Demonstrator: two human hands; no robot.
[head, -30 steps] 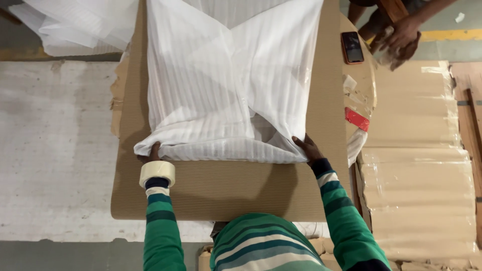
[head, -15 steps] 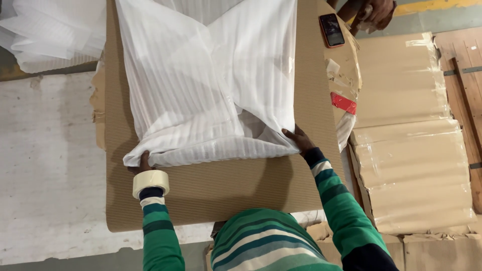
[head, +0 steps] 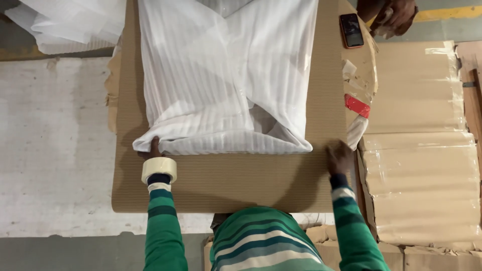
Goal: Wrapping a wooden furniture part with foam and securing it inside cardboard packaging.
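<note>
— Two hands, both low on the sheet. What is each one doing?

— The left hand (head: 152, 148) is tucked under the near left corner of the white foam wrap (head: 226, 85), so whether its fingers pinch the foam or only press there I cannot tell. A roll of clear tape (head: 159, 169) sits round that wrist like a bangle. The right hand (head: 340, 157) lies flat and released on the corrugated cardboard sheet (head: 231, 180), just beside the wrap's near right corner, gripping nothing.

— And the wrapped bundle itself?

— It lies in the middle of the cardboard, reaching to the far edge of the view. The foam is thin, white and ribbed, folded over from both sides so the flaps cross in a V, with a loose pocket near the lower edge. What it encloses is hidden.

— Any boxes or containers?

— None open. To the right stand brown paper-wrapped packages (head: 424, 150) sealed with clear tape; their contents do not show.

— What else?

— A phone with a red case (head: 351, 30) on the cardboard's far right, a red tape scrap (head: 357, 106) below it, more white foam (head: 65, 22) at the upper left, and another person's hand (head: 396, 15) at the top right.
</note>
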